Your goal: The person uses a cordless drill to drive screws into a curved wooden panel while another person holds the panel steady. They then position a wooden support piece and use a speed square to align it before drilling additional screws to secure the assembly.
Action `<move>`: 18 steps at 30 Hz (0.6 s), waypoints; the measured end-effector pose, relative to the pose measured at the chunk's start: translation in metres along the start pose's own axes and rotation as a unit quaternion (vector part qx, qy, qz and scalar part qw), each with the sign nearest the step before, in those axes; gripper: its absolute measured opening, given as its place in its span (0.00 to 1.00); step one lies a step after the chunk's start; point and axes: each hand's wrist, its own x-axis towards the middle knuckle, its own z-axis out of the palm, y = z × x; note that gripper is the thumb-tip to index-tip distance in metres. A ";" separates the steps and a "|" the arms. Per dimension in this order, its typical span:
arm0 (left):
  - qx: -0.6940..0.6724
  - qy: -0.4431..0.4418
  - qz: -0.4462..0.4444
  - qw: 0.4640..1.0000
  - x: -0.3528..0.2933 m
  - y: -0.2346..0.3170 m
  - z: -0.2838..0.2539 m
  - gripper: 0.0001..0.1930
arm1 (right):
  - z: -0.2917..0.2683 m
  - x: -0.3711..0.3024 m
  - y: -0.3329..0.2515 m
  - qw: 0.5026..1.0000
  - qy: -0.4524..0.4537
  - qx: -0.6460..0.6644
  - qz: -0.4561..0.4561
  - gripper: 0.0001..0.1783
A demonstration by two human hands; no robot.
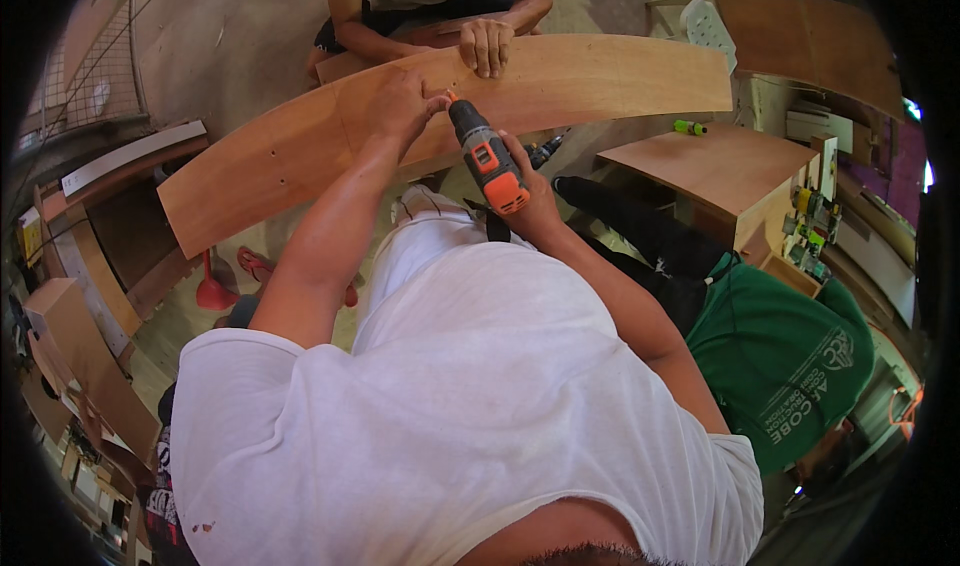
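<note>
A long curved plywood board [560,81] spans the space in front of me. My right hand [532,204] is wrapped round the grip of an orange and black cordless drill [484,156]. The drill points away from me, its tip close over the board. Beside that tip, the thumb and fingers of my left hand [403,106] are pinched together; whatever they hold is too small to make out. Across from me, a seated co-worker's hand [486,48] rests on the board's far edge.
A wooden cabinet [715,161] stands at the right, with a lime-green object [690,127] on top and power tools [810,221] beside it. A person in a green shirt [775,356] is close on my right. At the left are wood pieces [95,336] and a red stool [213,291].
</note>
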 end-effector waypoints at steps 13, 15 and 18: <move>0.021 -0.005 -0.018 1.000 -0.002 0.004 -0.003 0.27 | -0.002 0.002 0.002 1.000 -0.006 -0.005 0.003 0.53; 0.018 -0.004 -0.017 1.000 -0.002 0.004 -0.004 0.27 | -0.002 0.002 0.002 1.000 -0.007 -0.006 0.002 0.52; 0.020 0.001 -0.013 1.000 -0.003 0.004 -0.004 0.28 | -0.003 0.004 -0.001 1.000 -0.009 -0.012 0.007 0.52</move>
